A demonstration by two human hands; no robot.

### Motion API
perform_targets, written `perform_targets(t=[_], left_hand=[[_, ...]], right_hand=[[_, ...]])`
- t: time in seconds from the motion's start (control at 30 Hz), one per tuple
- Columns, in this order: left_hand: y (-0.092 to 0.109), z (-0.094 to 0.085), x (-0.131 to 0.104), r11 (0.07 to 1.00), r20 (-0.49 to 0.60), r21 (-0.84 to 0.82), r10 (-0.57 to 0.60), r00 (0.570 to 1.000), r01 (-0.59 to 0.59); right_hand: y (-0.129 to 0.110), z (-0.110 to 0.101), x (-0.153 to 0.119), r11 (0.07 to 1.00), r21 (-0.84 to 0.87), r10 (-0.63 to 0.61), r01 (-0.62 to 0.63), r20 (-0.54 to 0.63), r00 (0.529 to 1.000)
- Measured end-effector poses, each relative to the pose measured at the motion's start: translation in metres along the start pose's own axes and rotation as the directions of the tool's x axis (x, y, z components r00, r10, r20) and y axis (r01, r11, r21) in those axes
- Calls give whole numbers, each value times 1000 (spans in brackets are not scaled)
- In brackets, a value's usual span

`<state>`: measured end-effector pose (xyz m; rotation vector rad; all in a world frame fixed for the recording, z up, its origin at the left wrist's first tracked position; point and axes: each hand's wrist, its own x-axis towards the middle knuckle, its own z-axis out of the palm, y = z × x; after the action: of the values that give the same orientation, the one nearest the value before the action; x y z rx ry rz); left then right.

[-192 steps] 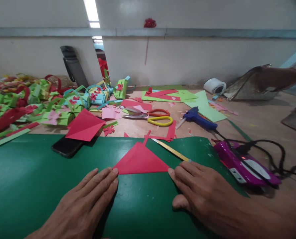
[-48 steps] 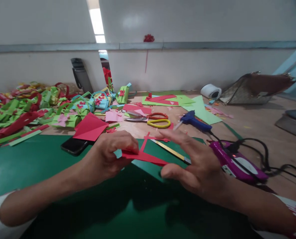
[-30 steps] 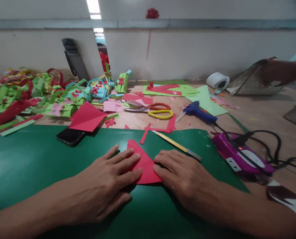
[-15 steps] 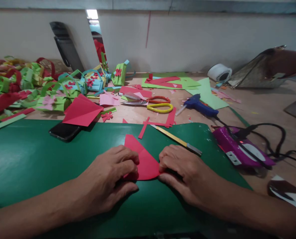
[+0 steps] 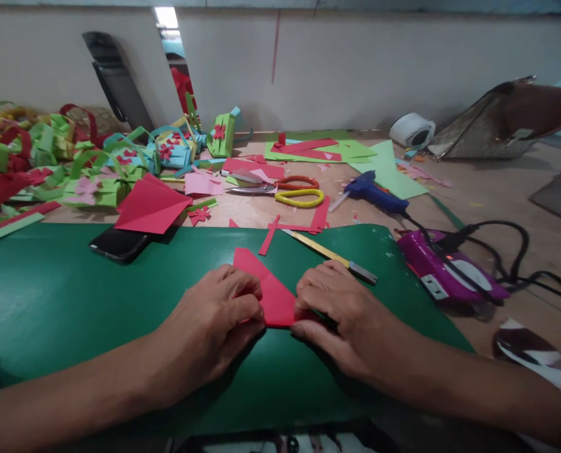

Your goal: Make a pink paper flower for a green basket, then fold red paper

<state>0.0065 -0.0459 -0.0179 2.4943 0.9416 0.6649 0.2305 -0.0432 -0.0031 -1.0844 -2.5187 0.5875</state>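
A folded piece of red paper (image 5: 276,296) lies on the green mat (image 5: 72,302), its near edge a straight crease. My left hand (image 5: 228,308) pinches the paper's left part between thumb and bent fingers. At the right corner, my right hand (image 5: 332,308) grips it the same way, thumb along the near fold. The fingers cover both ends of the paper. Just beyond my right hand lies a yellow utility knife (image 5: 325,251), near a narrow red paper strip (image 5: 269,235).
Scissors (image 5: 299,192), a blue glue gun (image 5: 374,192) and a purple power adapter (image 5: 450,267) with black cables lie beyond the mat. Red sheets (image 5: 152,204) rest on a phone (image 5: 118,244). Several green paper baskets (image 5: 96,189) crowd the left. A bag (image 5: 488,126) stands back right.
The paper's near edge has gone from curved to a flat fold. My right hand has come slightly closer to my left, and its thumb now sits at the crease.
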Motion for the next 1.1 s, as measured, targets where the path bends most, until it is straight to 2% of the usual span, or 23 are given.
perform_targets(t=[0.1,0.27,0.43,0.63,0.73,0.9,1.1], left_hand=[[0,-2,1,999,-9,-36,-27,1000,27],[-2,-10,2,991,73,-103,-74,995,81],[-5,-11,3,983,74,-145,-104,992,114],[-6,-12,4,982,102,-148,-101,990,116],[-5,-13,5,981,111,-147,-111,988,127],[-8,-16,3,977,127,-169,-110,986,131],[-8,-26,2,971,212,-191,-100,972,142]], right_hand=[[-1,2,1,999,-34,16,-16,3,1000],[-1,6,-1,995,-104,2,-6,-38,999],[-3,5,-2,991,-131,12,-16,-32,999],[2,11,-2,981,-189,-78,55,-114,990],[4,13,-1,972,-225,-89,62,-115,989],[2,12,1,965,-263,-40,15,-90,995],[0,5,5,982,-186,19,-24,-29,999]])
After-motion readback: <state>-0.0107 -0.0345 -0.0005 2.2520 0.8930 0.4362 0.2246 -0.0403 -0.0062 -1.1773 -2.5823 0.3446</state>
